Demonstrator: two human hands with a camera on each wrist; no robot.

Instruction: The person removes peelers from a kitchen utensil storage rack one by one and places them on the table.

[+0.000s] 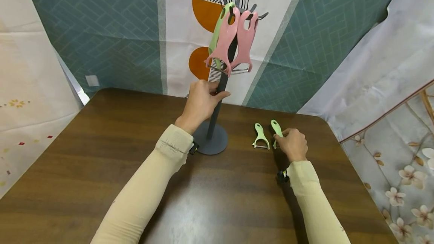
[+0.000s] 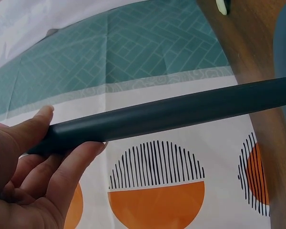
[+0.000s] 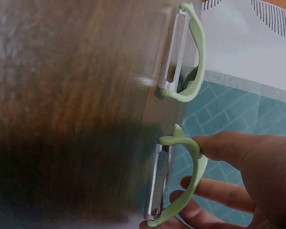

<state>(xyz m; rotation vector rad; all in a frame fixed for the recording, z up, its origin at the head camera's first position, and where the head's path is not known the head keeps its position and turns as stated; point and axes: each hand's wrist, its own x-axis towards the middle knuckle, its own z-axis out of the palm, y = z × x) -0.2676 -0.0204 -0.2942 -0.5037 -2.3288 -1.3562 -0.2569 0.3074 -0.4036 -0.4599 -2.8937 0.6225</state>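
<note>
The left hand [image 1: 199,102] is gripping a dark-grey, round-based pole stand [image 1: 213,119] where one light-green plastic peeler [image 1: 216,35] and two pink plastic peelers [image 1: 226,40] are hanging, a pale-green Y-shaped peeler [image 1: 260,133] is lying on the brown desk [image 1: 244,187], and the right hand [image 1: 293,144] is pinching a matching green peeler [image 1: 276,126] just beside that one.

Two pink peelers [image 1: 226,37] and at least one green hanging peeler [image 1: 215,42] at upper centre; two green peelers [image 1: 259,130] right of centre; one dark stand [image 1: 214,118] mid-frame; one left hand [image 1: 199,101], one right hand [image 1: 293,144]; one worktop [image 1: 237,191].
</note>
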